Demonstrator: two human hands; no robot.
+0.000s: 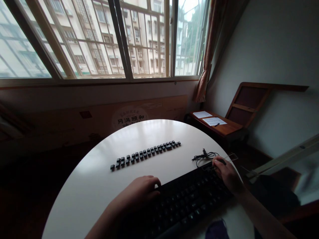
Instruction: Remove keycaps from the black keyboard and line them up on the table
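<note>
A black keyboard (185,199) lies at the near edge of a round white table (99,192). My left hand (139,192) rests with curled fingers on the keyboard's left end. My right hand (228,174) grips the keyboard's far right corner, fingers bent over its edge. Beyond the keyboard, a double row of loose black keycaps (146,154) runs across the table's middle. A tangled black cable (204,156) lies just left of my right hand.
A wooden side table (219,127) with two paper sheets (208,118) stands at the back right beside a leaning wooden frame (245,103). A barred window (104,39) and a curtain (209,53) fill the back wall. A cardboard sheet (139,114) leans below the window.
</note>
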